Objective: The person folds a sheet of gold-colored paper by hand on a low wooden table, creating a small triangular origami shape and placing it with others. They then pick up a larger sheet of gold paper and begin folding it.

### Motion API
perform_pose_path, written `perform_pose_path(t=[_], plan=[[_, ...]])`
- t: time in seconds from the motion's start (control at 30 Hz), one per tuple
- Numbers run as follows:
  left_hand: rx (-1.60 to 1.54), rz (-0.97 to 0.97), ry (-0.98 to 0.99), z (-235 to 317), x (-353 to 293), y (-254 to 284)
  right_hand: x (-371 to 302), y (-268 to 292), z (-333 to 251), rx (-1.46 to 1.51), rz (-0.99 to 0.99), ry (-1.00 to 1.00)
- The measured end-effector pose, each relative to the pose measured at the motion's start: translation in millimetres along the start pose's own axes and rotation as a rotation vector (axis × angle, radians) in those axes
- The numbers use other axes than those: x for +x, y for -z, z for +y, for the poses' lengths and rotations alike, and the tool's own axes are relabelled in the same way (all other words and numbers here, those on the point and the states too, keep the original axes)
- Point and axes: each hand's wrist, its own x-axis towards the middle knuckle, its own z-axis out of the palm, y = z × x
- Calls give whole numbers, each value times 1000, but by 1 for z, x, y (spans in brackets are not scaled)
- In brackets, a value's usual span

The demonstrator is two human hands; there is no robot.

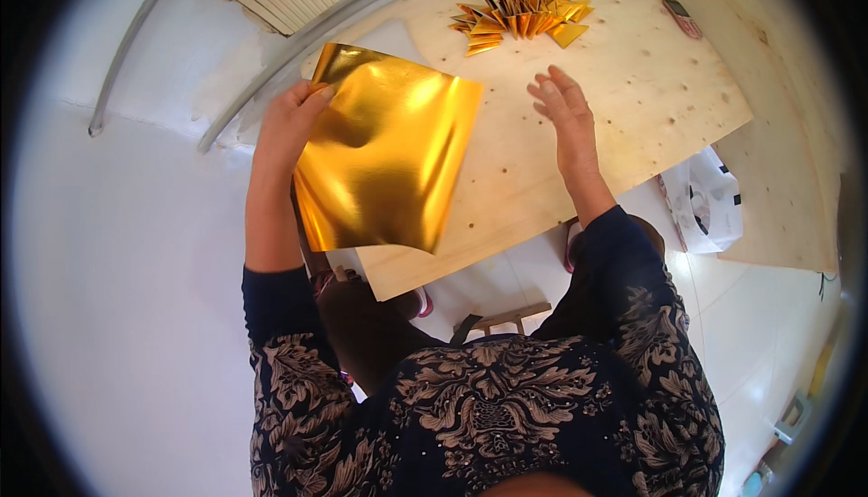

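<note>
My left hand (296,117) pinches the upper left edge of a shiny gold foil paper sheet (384,149). The sheet is roughly square, slightly curled, and held up over the left part of the wooden table. To the right of it, my right hand (565,117) is raised above the tabletop with nothing in it, its fingers slightly bent and apart. Beyond my right hand, at the far side of the table, lies a pile of folded gold paper pieces (524,16), several of them standing fanned side by side.
The pale plywood table (506,208) has its front edge close to my knees. A small red mobile phone (683,18) rests at its far right. Below the right edge stands a white plastic bag (704,200). Along the left side runs a grey pipe (262,81) by the wall.
</note>
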Motion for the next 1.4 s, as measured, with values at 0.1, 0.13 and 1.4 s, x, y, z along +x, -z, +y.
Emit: perform_pose_path(t=[0.1,0.13,1.4], plan=[[390,228,-261,30,-36,-2,-11,-9,-5,-277,-32,361],[517,329,-338,37,-50,-5,-16,-13,-6,-386,-73,478],[-89,-232,112,-171,-200,-89,-189,70,67,-719,-140,-211]])
